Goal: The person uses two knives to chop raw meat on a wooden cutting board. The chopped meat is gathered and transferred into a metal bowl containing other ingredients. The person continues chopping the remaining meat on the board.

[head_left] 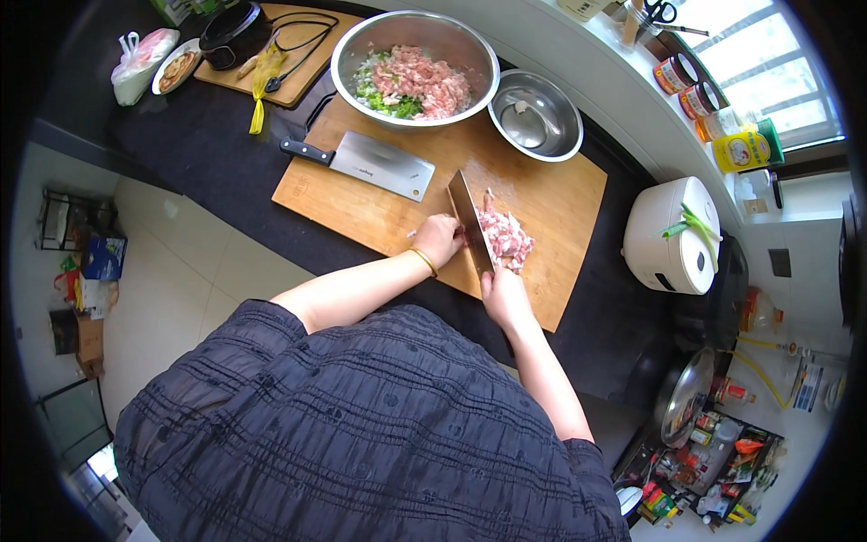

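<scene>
My right hand (507,294) grips the handle of a cleaver (470,219), its blade upright on the wooden cutting board (564,212). Chopped pink-and-white meat (508,241) lies in a pile against the blade's right side. On the other side, my left hand (439,241) rests on the board with fingers curled close to the blade; whatever its fingertips hold is hidden. A second cleaver (384,165) with a black handle lies flat on the board's left part. Behind it stands a large steel bowl (476,56) with minced meat (426,83) and chopped greens (390,104).
A smaller steel bowl (546,108) with a few scraps sits at the board's back right. To the right, a white rice cooker (664,239) carries green onion pieces (695,228). At the back left are another board (312,54), a black cord and a plate of food (177,68).
</scene>
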A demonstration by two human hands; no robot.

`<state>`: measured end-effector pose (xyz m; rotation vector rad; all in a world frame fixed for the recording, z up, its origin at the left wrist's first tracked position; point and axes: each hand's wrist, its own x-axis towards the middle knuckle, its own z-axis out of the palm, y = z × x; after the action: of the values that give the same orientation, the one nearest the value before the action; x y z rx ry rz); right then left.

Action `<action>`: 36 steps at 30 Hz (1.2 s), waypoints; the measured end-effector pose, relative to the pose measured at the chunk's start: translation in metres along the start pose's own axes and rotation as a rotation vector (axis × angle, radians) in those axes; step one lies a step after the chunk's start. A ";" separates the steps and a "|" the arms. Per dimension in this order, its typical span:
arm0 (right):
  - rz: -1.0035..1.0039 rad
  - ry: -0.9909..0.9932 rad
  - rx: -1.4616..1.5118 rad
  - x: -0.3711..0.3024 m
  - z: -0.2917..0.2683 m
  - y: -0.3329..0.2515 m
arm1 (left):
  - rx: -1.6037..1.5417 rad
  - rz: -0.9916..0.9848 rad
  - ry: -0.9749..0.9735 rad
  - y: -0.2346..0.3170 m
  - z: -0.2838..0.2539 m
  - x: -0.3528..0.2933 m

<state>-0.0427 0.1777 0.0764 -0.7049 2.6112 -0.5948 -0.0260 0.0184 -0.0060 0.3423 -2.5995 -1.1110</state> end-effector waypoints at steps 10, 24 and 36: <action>-0.011 -0.042 -0.006 -0.029 -0.010 0.010 | -0.010 -0.078 0.004 -0.001 -0.004 0.003; -0.045 0.035 -0.027 0.045 0.016 -0.019 | -0.027 -0.078 0.052 -0.005 -0.003 0.008; 0.066 -0.052 0.007 -0.021 0.008 0.013 | 0.013 -0.039 0.052 -0.012 -0.003 0.014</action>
<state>-0.0274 0.1968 0.0680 -0.6210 2.5719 -0.5583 -0.0369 0.0035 -0.0102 0.4213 -2.5661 -1.0837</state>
